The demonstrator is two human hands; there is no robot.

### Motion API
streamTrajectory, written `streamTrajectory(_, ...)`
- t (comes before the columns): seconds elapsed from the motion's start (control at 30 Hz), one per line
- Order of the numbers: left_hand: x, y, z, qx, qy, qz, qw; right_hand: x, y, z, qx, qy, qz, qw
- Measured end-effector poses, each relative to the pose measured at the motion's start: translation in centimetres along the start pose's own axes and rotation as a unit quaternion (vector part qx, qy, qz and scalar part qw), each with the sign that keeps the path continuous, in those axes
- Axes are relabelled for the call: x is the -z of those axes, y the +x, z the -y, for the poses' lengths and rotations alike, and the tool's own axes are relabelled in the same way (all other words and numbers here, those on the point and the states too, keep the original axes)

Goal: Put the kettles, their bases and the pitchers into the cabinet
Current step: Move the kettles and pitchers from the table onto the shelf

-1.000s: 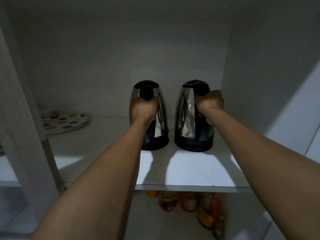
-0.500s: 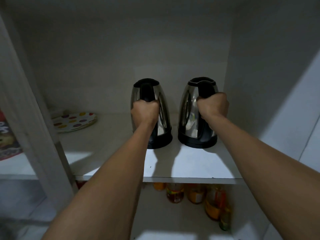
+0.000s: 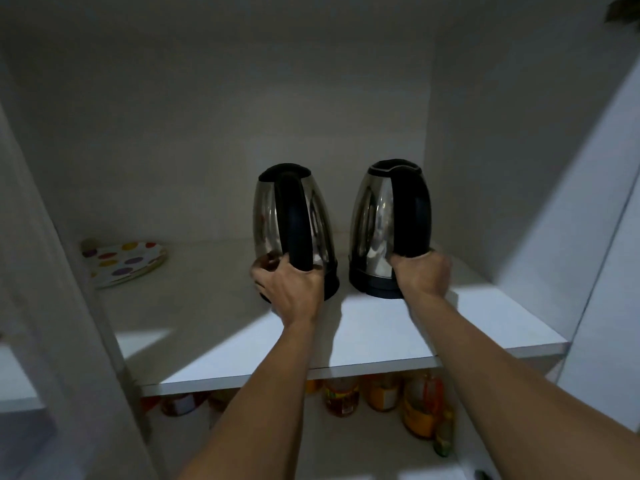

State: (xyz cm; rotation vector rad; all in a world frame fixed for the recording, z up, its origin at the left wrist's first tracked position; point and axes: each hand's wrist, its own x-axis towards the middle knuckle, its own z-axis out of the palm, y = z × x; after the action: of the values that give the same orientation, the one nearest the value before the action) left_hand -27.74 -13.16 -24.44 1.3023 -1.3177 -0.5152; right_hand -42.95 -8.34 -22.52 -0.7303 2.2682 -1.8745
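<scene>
Two steel kettles with black handles and black bottoms stand upright side by side on the white cabinet shelf point(image 3: 381, 327), handles facing me. My left hand point(image 3: 291, 289) wraps the lower end of the left kettle's point(image 3: 266, 216) handle, with fingers spread against its lower body. At the foot of the right kettle's point(image 3: 377, 209) handle, my right hand point(image 3: 422, 275) is curled closed. The kettles stand a small gap apart. No separate bases or pitchers are in view.
A polka-dot plate point(image 3: 124, 261) lies at the shelf's back left. The cabinet's right wall point(image 3: 502, 168) stands close beside the right kettle. A white upright panel point(image 3: 69, 306) bounds the left. Several bottles and jars point(image 3: 341, 396) stand on the shelf below.
Both hands have slid from the middle of the handles down to their lower ends. The kettles now rest on the shelf, and the view has moved closer.
</scene>
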Motion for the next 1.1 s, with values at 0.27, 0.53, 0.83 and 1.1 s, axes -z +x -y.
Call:
streamTrajectory(0.27,-2.8,3.2,1.8,-0.017,-0.004,0.055,0.998,-2.8,2.1,-1.0,-0.027,0.034,0.003,0.999)
streamTrajectory(0.53,-8.3,6.6,1.5,-0.007,-0.039,0.036,0.999,-5.6,7.9,-1.7,-0.016,0.014,0.029,0.999)
streamTrajectory(0.83,-12.6,10.2,3.0,-0.018,-0.021,0.001,1.000,-9.3,13.3,-2.1,0.004,0.018,0.053,0.998)
streamTrajectory(1.1,-13.9,10.4,2.3,-0.013,-0.014,-0.025,1.000,-9.7,14.8,-2.3,-0.006,0.003,0.096,0.995)
